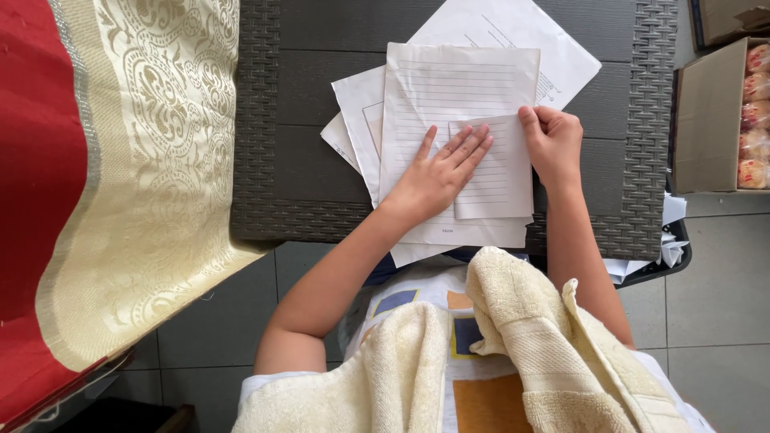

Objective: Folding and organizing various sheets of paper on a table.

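- Folded lined sheet (493, 172) lies on top of a bigger lined sheet (449, 88), near the front edge of the dark woven table (305, 160), right in front of the person.
- Right hand (553, 144): fingers curled, thumb and fingertips pinched shut on the folded sheet's upper right corner/edge. Clamped on paper, not just resting.
- Left hand (437, 176): flat, fingers spread and straight, palm down, pressing the folded sheet's left part + the big sheet under it. Open, nothing gripped.
- Relation that matters: folded sheet sits between the 2 hands. Its long axis runs away from the body, roughly upright in view, w/ a slight tilt. Left edge under the left fingertips, right edge at the right-hand pinch.
- Both hands touch it; right is on its edge, left covers more of its face.
- Big lined sheet pokes out above and below the folded one; creased, slightly curled at top.
- Under that: more white papers (513, 32) fanned out, one w/ print, angled toward far right.
- Further out: cream towel (521, 337) draped over the person's shoulders/lap, red and gold cloth (120, 176) on the left, cardboard box (710, 112) w/ wrapped items on the right. None touch the hands.
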